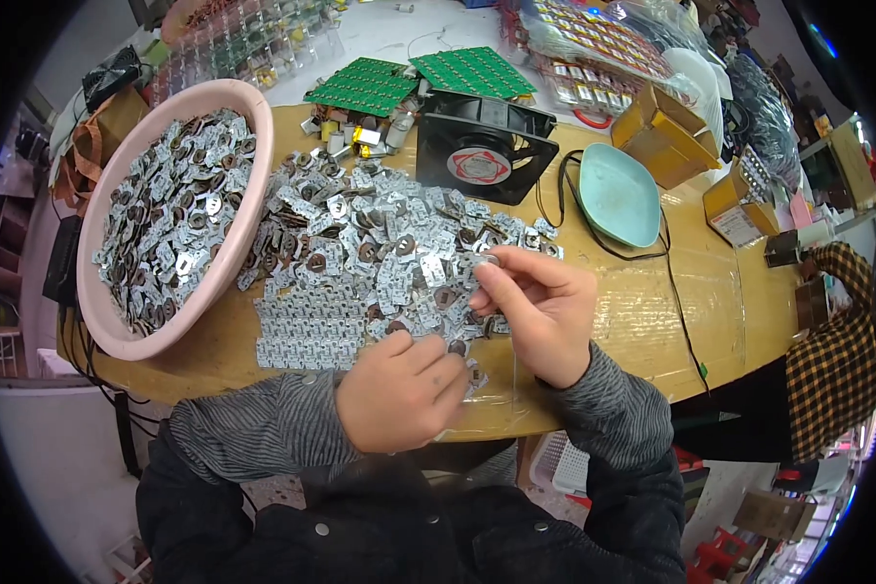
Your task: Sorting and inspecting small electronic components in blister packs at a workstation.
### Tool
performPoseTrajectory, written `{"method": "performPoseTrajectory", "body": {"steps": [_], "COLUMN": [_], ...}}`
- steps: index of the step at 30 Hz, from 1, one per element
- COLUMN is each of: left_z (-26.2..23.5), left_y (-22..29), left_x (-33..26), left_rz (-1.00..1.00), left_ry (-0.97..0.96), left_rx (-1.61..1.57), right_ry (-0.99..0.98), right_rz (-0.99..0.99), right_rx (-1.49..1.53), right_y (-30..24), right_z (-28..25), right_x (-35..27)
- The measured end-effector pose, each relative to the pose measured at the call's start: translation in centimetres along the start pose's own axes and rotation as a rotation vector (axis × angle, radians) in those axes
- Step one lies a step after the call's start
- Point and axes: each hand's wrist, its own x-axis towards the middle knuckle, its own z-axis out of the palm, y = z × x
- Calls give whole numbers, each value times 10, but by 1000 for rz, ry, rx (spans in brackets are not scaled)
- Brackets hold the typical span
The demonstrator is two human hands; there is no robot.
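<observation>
My right hand (545, 307) is raised over the near right edge of a loose heap of small flat grey parts (389, 219), many with a dark round coil on them. Between its thumb and forefinger it pinches one small grey part (487, 261), mostly covered by the fingertips. My left hand (399, 394) lies lower down, back upward, with its fingers curled in by the near side of the heap. What those fingers hold, if anything, is hidden. Left of the heap, similar parts lie in neat, close rows (307, 326) on the table.
A large pink basin (260, 185) full of the same parts stands at the left. Behind the heap are a black fan (487, 146) and green circuit boards (365, 86). A pale green tray (618, 195), a cable and cardboard boxes (667, 136) lie right. Another person in checked clothing (837, 380) is at the far right.
</observation>
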Motion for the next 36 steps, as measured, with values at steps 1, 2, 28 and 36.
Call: {"method": "performPoseTrajectory", "body": {"steps": [1,2,28,36], "left_z": [2,2,-40,-21], "left_y": [-1,-2,-43,-43], "left_x": [-1,-1,1,-9], "left_rz": [38,76,-868,-707], "left_ry": [14,28,60,277], "left_rx": [32,64,-1610,-1303], "right_ry": [-52,-105,-203,-261], "right_rz": [-8,-16,286,358], "right_rx": [-28,-57,63,87], "right_y": [-2,-4,-1,4], "right_z": [-1,-2,-23,-13], "right_x": [3,6,7,-9]}}
